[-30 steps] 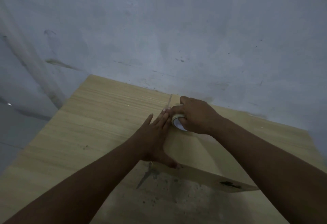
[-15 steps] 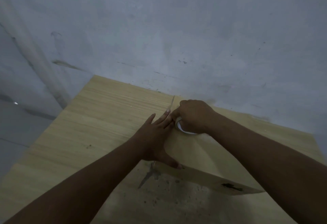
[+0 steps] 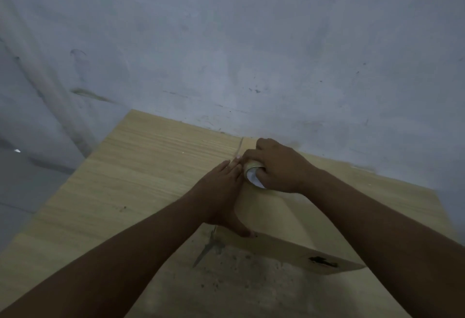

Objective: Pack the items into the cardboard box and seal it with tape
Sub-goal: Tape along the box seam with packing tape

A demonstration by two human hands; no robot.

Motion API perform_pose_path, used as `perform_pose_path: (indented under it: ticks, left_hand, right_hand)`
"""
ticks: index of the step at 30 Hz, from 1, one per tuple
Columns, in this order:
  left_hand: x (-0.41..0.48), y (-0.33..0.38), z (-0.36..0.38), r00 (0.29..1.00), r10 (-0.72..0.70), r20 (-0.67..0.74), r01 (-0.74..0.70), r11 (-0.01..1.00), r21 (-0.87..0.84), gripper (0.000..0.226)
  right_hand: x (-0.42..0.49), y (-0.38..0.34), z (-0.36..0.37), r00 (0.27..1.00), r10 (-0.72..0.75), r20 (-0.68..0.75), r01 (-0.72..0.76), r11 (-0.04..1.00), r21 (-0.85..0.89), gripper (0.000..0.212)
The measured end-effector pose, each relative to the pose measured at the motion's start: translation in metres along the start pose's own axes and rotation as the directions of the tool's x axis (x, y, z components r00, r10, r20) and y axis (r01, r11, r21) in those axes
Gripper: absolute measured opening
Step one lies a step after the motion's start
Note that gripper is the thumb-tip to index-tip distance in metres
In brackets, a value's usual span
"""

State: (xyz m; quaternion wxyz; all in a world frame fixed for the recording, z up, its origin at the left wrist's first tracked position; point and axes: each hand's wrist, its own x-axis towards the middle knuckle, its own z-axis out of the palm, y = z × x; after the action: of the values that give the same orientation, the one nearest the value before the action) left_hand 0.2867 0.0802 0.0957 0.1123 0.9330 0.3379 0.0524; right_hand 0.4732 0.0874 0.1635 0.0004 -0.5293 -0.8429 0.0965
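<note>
A closed cardboard box (image 3: 281, 217) lies on the wooden table (image 3: 125, 192), its near side wall facing me with a dark mark on it. My right hand (image 3: 279, 166) grips a roll of tape (image 3: 253, 170) on the box top near its far left edge. A thin strip of tape (image 3: 239, 148) runs from the roll toward the far edge. My left hand (image 3: 221, 192) lies flat along the left edge of the box, fingers straight and pointing at the roll, thumb on the near corner. The box contents are hidden.
Scissors (image 3: 207, 248) lie on the table just in front of the box's near left corner, under my left forearm. A grey wall (image 3: 226, 53) rises directly behind the table. The table's left edge drops off to a grey floor (image 3: 25, 179).
My right hand has shifted the tape roll slightly along the box top. My left hand stays pressed flat on the box's left edge.
</note>
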Motion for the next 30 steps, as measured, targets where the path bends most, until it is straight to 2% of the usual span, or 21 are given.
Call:
perform_pose_path:
  ticks: [5,12,16,22,28,30]
  left_hand:
    - [0.0,0.004,0.005,0.999,-0.046,0.014,0.047,0.998,-0.029,0.143]
    - [-0.001,0.004,0.007,0.998,-0.058,0.015,0.059,0.997,-0.056,0.143]
    - [-0.002,0.002,0.01,0.998,-0.053,0.023,0.054,0.998,-0.04,0.143]
    - [-0.002,0.002,0.011,0.999,-0.053,-0.001,0.053,0.997,-0.058,0.141]
    - [-0.003,-0.001,0.015,0.999,-0.051,-0.016,0.051,0.998,-0.04,0.14]
    - [-0.002,-0.001,0.014,0.999,-0.049,-0.011,0.049,0.998,-0.032,0.141]
  right_hand:
    - [-0.008,0.004,0.008,0.992,0.043,-0.119,-0.036,0.997,0.062,0.044]
    - [0.0,-0.001,0.009,0.995,0.034,-0.093,-0.035,0.999,-0.006,0.049]
    - [-0.001,0.002,0.005,0.999,0.015,-0.04,-0.016,1.0,-0.025,0.062]
    - [0.006,-0.006,-0.005,0.999,0.009,0.048,-0.002,0.988,-0.154,0.038]
    - [0.013,-0.013,-0.01,0.998,-0.008,0.067,0.017,0.99,-0.138,0.038]
    - [0.01,-0.008,-0.007,0.999,-0.002,0.048,0.006,0.996,-0.094,0.046]
